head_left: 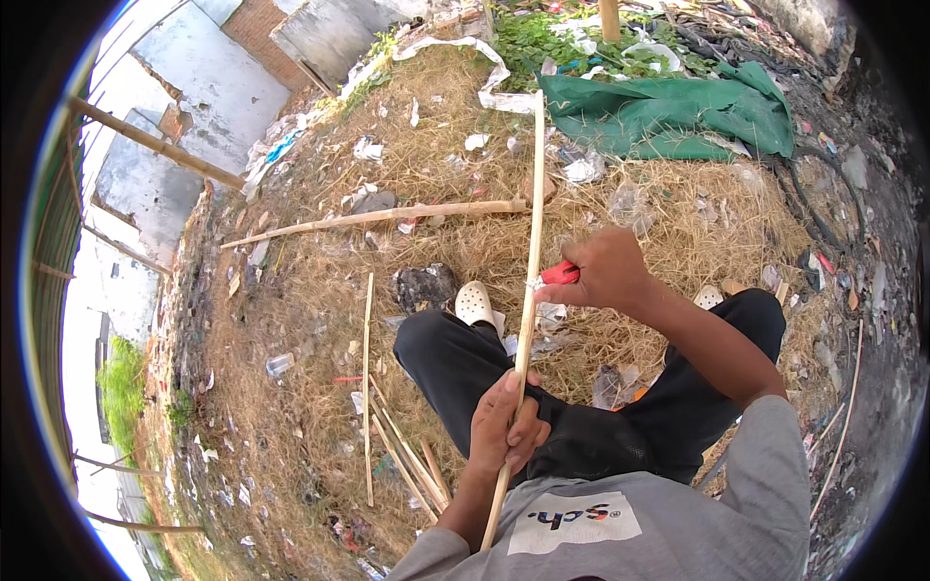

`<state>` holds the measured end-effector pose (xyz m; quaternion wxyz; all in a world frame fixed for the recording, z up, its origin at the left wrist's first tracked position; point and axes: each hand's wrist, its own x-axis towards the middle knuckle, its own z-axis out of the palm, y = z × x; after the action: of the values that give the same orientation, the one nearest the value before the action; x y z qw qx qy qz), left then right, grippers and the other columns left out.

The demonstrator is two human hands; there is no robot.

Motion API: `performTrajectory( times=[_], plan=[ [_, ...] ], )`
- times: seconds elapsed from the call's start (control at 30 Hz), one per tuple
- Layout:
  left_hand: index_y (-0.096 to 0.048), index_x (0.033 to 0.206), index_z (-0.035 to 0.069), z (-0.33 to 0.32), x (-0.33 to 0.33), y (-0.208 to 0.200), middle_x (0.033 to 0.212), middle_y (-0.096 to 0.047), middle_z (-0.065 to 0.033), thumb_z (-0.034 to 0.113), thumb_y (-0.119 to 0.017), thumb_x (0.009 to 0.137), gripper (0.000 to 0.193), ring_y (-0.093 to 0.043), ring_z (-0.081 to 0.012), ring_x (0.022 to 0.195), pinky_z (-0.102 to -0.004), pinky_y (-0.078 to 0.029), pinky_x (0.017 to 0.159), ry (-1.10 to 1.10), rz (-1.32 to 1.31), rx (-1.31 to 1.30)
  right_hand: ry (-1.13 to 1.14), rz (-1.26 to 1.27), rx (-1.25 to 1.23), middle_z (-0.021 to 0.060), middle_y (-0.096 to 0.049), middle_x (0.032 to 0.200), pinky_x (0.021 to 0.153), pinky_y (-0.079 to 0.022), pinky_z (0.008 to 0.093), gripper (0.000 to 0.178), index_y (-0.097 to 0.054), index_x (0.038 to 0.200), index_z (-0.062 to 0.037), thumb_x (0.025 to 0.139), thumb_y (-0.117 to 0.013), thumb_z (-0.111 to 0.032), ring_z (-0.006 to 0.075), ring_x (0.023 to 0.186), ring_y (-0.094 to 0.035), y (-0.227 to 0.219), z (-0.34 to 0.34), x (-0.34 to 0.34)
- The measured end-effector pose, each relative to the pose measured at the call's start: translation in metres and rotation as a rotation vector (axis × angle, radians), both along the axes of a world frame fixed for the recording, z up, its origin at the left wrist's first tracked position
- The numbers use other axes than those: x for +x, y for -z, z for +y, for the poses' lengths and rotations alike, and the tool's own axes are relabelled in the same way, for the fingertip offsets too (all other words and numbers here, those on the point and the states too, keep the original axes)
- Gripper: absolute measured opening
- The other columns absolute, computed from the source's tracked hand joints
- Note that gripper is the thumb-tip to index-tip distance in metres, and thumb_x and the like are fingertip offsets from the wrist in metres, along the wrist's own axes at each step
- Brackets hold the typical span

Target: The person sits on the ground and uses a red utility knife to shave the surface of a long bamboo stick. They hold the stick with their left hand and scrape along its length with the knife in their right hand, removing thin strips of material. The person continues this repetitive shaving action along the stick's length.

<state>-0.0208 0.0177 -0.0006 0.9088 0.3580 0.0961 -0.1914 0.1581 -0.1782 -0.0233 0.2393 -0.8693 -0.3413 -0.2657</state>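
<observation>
head view: the left hand (506,426) has its fingers wrapped around the lower part of a long pale strip (537,184), which slants up from the grey shirt (697,528) over the lap, its far tip by the left edge of a green sheet (668,118). the right hand (608,269) is curled tight around a small red tool (561,274), whose end meets the strip partway along; its working edge is too small to make out. on the dry grass (291,416) lie more pale strips (367,387), left of the legs (441,363), and a dark stone (424,288) just beside a pale clog (474,303)
</observation>
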Motion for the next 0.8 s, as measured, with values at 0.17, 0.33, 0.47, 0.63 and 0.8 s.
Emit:
performTrajectory(
  times=[0.17,0.33,0.47,0.63,0.8],
  plan=[
    [-0.046,0.112,0.004,0.0,-0.005,-0.003,0.045,-0.033,0.006,0.03,-0.03,0.107,0.031,-0.029,-0.0053,0.028,-0.0218,-0.027,0.036,0.059,-0.007,-0.015,0.043,-0.111,-0.105,0.0062,-0.043,0.041,0.04,-0.038,0.0376,0.074,-0.052,0.048,-0.011,0.066,-0.062,-0.082,0.0258,0.038,-0.049,-0.005,-0.006,0.01],
    [-0.047,0.11,0.006,0.0,-0.038,-0.007,0.046,-0.036,0.0047,0.032,-0.032,0.107,0.031,-0.028,-0.006,0.029,-0.0216,-0.027,0.04,0.223,0.058,0.027,0.519,0.099,-0.011,0.0099,-0.055,0.051,0.05,-0.045,0.0403,0.066,-0.063,0.058,-0.0096,0.079,-0.058,-0.072,0.0279,0.052,-0.059,-0.016,-0.066,0.082],
    [-0.047,0.11,0.004,0.005,-0.06,-0.004,0.047,-0.037,0.0035,0.032,-0.035,0.106,0.031,-0.028,-0.0054,0.032,-0.021,-0.026,0.038,0.278,0.054,0.045,0.616,0.184,0.105,0.0129,-0.056,0.053,0.056,-0.047,0.0433,0.075,-0.062,0.06,-0.0053,0.082,-0.049,-0.076,0.0308,0.057,-0.062,-0.018,-0.1,0.111],
    [-0.048,0.112,0.003,0.012,-0.059,0.002,0.047,-0.038,0.0022,0.031,-0.036,0.106,0.031,-0.028,-0.0061,0.032,-0.0211,-0.026,0.038,0.256,0.007,0.187,0.783,0.441,0.264,0.0123,-0.05,0.052,0.059,-0.043,0.0442,0.089,-0.059,0.06,-0.0013,0.084,-0.032,-0.083,0.0297,0.056,-0.055,0.013,-0.15,0.142],
    [-0.047,0.111,0.004,0.013,-0.021,0.009,0.046,-0.035,0.0042,0.029,-0.033,0.107,0.029,-0.03,-0.0068,0.028,-0.0227,-0.027,0.036,0.069,0.023,0.046,0.359,0.525,0.134,0.0113,-0.043,0.046,0.05,-0.039,0.0418,0.072,-0.053,0.058,-0.0041,0.087,-0.049,-0.07,0.0302,0.045,-0.049,-0.021,-0.045,0.041]
  ],
)
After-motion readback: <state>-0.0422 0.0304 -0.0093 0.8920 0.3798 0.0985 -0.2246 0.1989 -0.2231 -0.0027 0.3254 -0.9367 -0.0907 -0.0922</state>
